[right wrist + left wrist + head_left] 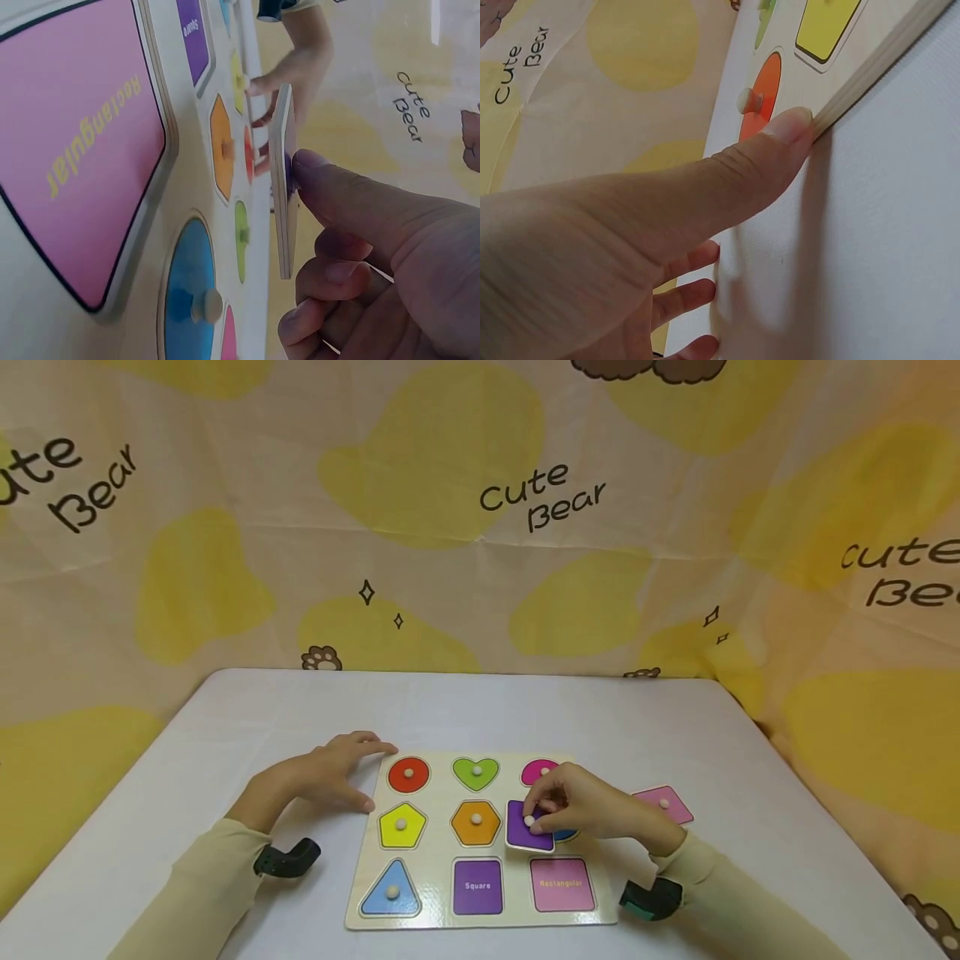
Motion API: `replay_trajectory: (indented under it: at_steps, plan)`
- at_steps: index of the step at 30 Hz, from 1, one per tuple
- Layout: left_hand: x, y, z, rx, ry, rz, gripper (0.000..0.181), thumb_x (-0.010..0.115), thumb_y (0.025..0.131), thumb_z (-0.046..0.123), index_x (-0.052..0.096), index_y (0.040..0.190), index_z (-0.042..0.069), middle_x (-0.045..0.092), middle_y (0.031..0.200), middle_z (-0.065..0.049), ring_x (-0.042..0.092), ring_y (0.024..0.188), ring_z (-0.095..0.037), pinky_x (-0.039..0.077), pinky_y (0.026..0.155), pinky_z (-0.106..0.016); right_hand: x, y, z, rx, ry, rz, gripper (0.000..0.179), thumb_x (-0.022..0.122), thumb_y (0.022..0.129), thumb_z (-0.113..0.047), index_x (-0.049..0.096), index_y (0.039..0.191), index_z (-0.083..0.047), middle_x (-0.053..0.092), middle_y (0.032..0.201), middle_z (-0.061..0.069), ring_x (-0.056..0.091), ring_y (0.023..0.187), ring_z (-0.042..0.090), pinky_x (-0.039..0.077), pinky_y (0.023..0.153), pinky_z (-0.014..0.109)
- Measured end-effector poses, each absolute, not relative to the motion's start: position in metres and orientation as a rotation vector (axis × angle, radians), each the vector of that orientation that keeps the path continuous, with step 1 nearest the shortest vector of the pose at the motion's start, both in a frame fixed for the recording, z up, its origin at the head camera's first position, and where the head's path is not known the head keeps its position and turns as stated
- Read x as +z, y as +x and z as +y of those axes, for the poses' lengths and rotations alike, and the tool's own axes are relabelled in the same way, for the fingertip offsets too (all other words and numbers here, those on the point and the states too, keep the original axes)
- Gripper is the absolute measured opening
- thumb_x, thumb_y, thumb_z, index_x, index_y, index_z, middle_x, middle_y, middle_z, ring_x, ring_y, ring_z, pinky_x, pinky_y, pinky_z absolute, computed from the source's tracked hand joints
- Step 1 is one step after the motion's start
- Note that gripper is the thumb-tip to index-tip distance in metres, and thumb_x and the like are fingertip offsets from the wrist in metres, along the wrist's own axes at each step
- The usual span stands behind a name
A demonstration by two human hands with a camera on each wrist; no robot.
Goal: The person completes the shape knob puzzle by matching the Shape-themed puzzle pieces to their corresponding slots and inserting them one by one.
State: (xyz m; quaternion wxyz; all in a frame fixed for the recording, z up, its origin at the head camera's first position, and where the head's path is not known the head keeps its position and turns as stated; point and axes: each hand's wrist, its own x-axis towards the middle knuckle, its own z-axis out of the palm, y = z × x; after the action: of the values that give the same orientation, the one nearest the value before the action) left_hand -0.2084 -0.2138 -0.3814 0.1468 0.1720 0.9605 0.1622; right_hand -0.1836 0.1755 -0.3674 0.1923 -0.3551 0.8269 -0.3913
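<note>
My right hand [573,802] pinches the knob of a purple square puzzle piece [517,833], holding it above the wooden puzzle board [438,847]. In the right wrist view the piece [283,187] is seen edge-on, raised off the board. Below it to the left lies the purple recess marked "Square" [477,900]; the pink "Rectangular" recess [562,897] is beside that one. My left hand [330,772] rests at the board's left side with fingers spread, its thumb [780,135] touching the edge near the red circle [408,785].
A pink piece with a knob [678,808] lies on the white table [480,710] right of the board. Set in the board are a green heart [465,767], yellow pentagon [412,837], orange hexagon [487,833] and blue triangle [390,906]. A patterned cloth [420,460] hangs behind.
</note>
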Motion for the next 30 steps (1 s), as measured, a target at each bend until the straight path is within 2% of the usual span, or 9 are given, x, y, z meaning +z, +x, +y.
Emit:
replay_trajectory:
  at_steps: [11,21,30]
  plan:
    - [-0.383,-0.211,-0.216,0.46,0.514,2.761,0.085,0.089,0.073,0.042,0.051,0.148,0.026,0.039,0.158,-0.02,0.033,0.145,-0.048,0.03,0.108,-0.079,-0.373,-0.177,0.154,-1.076,-1.033,2.27,0.007,0.079,0.087,-0.01,0.075,0.091,-0.006,0.043,0.065,-0.009,0.041,0.061,0.0,0.031,0.056,0.013]
    - [-0.382,-0.212,-0.215,0.461,0.505,2.766,0.085,0.089,0.072,0.042,0.052,0.147,0.027,0.04,0.158,-0.02,0.034,0.145,-0.048,0.037,0.106,-0.077,-0.378,-0.17,0.134,-1.064,-1.078,2.192,0.007,0.081,0.086,-0.012,0.076,0.087,-0.007,0.042,0.063,-0.01,0.039,0.059,-0.002,0.03,0.055,0.012]
    - [-0.383,-0.212,-0.214,0.453,0.515,2.765,0.085,0.089,0.072,0.042,0.052,0.147,0.026,0.041,0.157,-0.02,0.034,0.145,-0.048,0.036,0.107,-0.077,-0.38,-0.164,0.118,-1.072,-1.043,2.144,0.007,0.081,0.085,-0.009,0.077,0.087,-0.005,0.042,0.062,-0.009,0.039,0.059,-0.003,0.03,0.056,0.011]
